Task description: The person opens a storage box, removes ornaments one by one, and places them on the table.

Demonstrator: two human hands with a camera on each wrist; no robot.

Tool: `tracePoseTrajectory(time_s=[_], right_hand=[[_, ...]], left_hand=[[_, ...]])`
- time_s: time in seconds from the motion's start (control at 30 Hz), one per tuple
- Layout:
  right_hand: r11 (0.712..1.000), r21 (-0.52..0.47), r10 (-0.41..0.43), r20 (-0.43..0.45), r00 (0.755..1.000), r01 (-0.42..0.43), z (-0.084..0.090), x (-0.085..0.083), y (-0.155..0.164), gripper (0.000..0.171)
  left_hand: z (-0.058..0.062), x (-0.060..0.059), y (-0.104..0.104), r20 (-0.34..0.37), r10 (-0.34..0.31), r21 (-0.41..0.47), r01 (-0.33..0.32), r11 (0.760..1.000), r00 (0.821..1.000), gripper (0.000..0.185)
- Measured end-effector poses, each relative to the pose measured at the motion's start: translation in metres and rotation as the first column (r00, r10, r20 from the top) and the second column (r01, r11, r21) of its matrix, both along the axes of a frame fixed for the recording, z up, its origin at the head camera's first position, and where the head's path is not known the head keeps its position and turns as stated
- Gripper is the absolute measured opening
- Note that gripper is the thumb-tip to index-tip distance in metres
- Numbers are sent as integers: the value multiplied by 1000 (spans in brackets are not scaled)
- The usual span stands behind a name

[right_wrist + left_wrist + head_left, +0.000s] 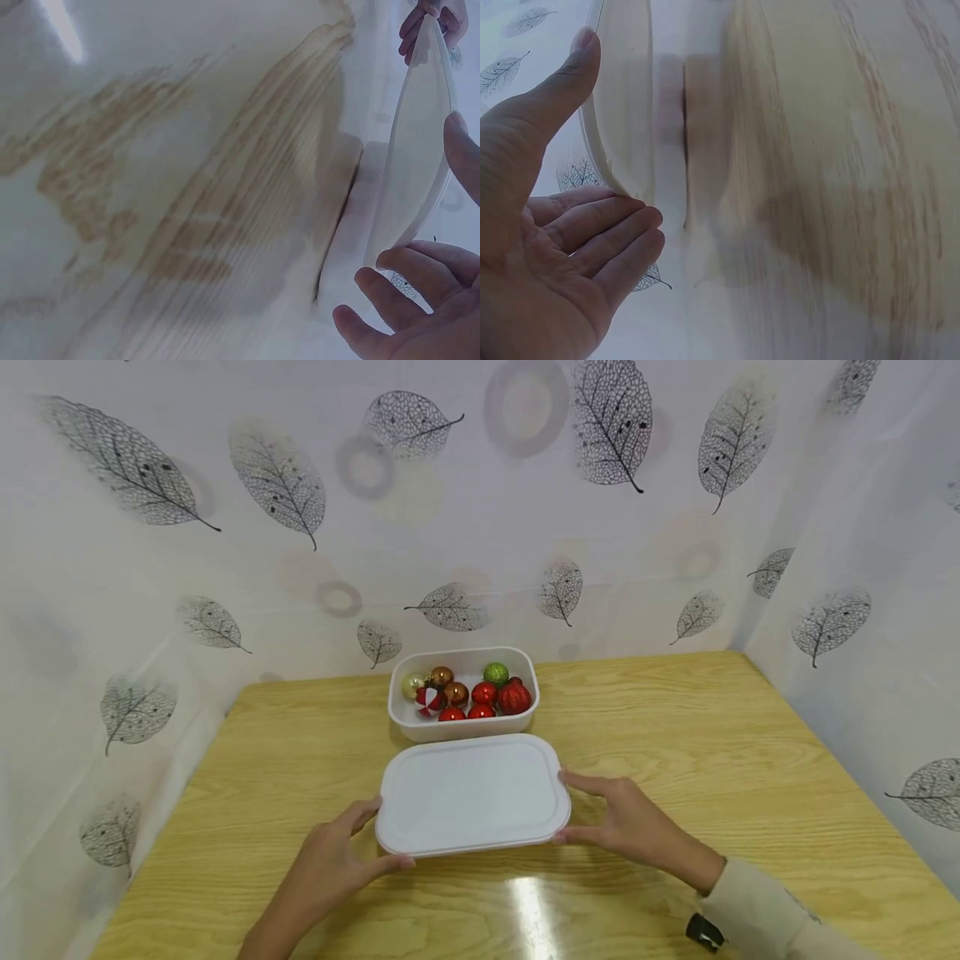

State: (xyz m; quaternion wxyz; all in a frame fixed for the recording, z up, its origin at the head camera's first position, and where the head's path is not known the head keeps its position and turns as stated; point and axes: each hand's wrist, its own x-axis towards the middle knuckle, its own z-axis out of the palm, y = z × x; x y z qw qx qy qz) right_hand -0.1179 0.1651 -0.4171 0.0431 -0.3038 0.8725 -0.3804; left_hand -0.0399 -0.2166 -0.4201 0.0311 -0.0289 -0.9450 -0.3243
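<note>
A white rectangular lid (472,795) with rounded corners is held in front of the white container (468,728). My left hand (330,860) grips its left end, thumb at the near edge and fingers at the side. At the opposite end my right hand (633,822) holds it between thumb and fingers. Both wrist views show the lid (622,97) edge-on, raised over the table. Inside the container lie several Christmas baubles, among them a ridged red bauble (514,699), a green bauble (496,673) and a red-and-white bauble (428,700).
The wood-grain table (645,718) extends to both sides of the container. A pale curtain (480,527) with a leaf print hangs behind it and along the sides. A small black object (704,932) shows beside the right sleeve (757,906).
</note>
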Motion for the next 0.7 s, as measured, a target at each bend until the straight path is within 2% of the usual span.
tracePoseTrajectory(time_s=[0.37,0.7], right_hand=[[999,30,15,52,999,-17,-13,-4,-2,86],[996,86,13,16,1000,-15,-21,-9,-6,85]], left_hand=[[-8,-5,-2,45,-11,-48,13,999,999,96],[-13,-9,-2,81,-24,-111,32,993,996,96]])
